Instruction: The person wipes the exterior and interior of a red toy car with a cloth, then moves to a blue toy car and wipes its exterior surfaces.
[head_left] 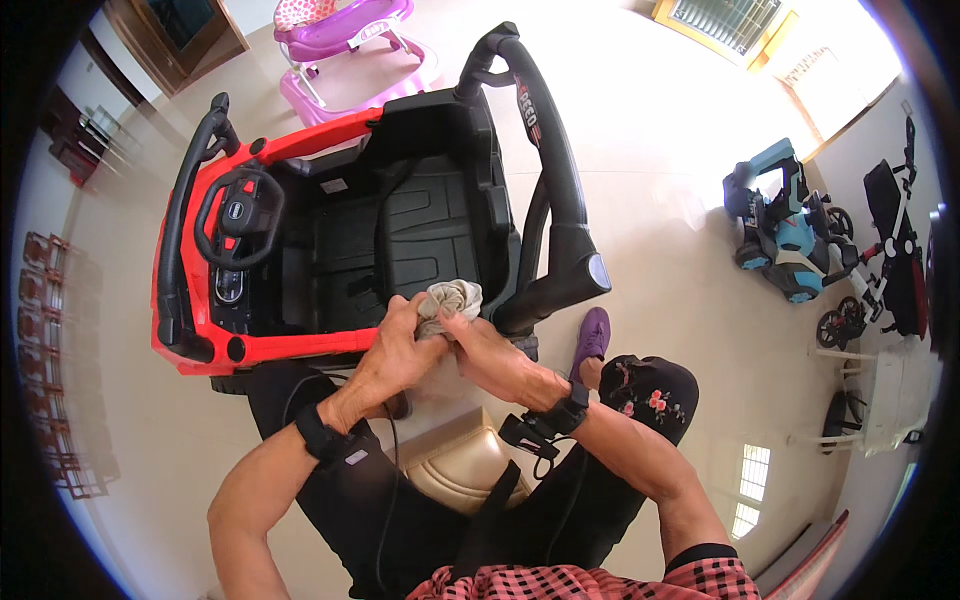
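A bunched, pale grey cloth point(455, 297) is gripped in both hands above the near side of a red and black ride-on toy car point(300, 346). My left hand point(400, 345) has its fingers closed on the cloth's left side. Pressed against the right side is my right hand point(490, 352), its thumb on top of the folds. Both hands are close together, just past the car's red sill. Beyond them lie the black seat point(425, 225) and, to the left, the steering wheel point(240, 217). A thick black roll bar point(550, 170) rises on the right.
Between my legs is a gold padded seat point(460, 465). Cables hang from my wrist straps. A pink and purple baby walker point(380, 22) stands behind the car. To the right are a blue and black ride-on toy point(795, 235) and a red and black wheeled toy point(905, 285). Wooden furniture point(45, 340) lines the left.
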